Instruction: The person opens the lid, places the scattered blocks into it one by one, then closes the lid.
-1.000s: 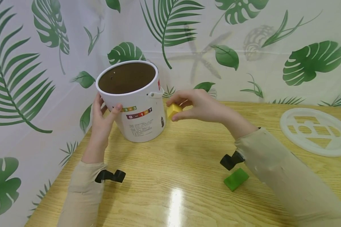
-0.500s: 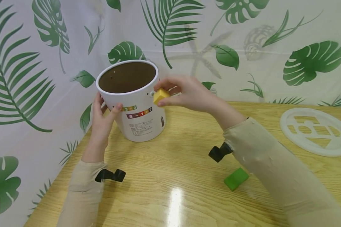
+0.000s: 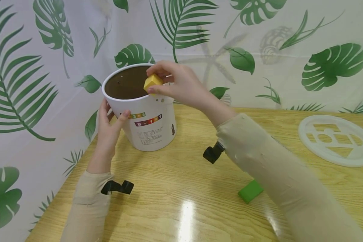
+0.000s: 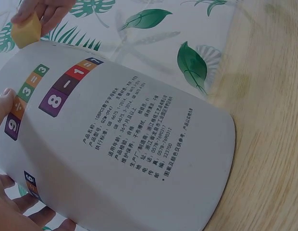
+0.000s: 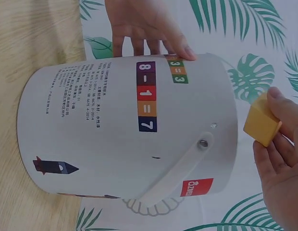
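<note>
A white bucket with printed number tiles stands on the table, its brown inside showing from above. My left hand holds the bucket's left side, thumb on the front and the other fingers round behind. My right hand pinches a yellow block over the bucket's right rim. In the right wrist view the yellow block is just beyond the rim, apart from it, between thumb and fingertips. The bucket's pale handle hangs down its side.
On the wooden table lies a green block, partly covered by the right sleeve. A white round plate with cut-out shapes lies at the right. Leaf-patterned sheeting rises behind and at the left.
My right hand has carried the yellow block up and left, from beside the bucket to above its rim. The left hand and the bucket have stayed in place.
</note>
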The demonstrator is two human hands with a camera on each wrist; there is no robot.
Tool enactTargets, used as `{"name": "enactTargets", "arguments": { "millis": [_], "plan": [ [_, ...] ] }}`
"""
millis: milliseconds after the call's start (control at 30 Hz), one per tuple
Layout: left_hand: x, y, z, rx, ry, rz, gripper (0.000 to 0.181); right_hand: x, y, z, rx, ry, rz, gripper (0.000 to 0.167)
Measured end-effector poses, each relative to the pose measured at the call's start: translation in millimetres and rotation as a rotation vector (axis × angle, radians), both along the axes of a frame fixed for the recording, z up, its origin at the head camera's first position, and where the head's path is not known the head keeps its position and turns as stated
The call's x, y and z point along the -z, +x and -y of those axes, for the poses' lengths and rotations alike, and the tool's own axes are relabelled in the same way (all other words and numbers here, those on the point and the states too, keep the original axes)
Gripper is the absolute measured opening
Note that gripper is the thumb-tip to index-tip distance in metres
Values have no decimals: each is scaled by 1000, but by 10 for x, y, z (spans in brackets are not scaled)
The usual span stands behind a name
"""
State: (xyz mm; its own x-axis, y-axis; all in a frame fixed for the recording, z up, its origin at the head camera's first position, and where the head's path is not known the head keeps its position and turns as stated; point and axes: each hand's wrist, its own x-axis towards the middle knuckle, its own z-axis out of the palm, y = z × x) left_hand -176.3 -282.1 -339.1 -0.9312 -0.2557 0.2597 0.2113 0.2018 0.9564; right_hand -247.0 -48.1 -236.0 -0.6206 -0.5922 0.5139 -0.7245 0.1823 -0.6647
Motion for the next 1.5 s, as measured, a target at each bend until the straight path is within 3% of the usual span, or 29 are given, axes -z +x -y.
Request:
{"name": "enactTargets", "arguments": {
  "millis": [267,533,1500],
  "plan": [
    [13,-7,5,-1,6,14,88,31,-147,235,29,38,73,40],
    [20,-23,8,2,10,10,89,83,-172,306,75,126,64,41],
    [1,0,-12,-16,8,2,89,171,-179,314,108,73,83,38]
  ]
}}
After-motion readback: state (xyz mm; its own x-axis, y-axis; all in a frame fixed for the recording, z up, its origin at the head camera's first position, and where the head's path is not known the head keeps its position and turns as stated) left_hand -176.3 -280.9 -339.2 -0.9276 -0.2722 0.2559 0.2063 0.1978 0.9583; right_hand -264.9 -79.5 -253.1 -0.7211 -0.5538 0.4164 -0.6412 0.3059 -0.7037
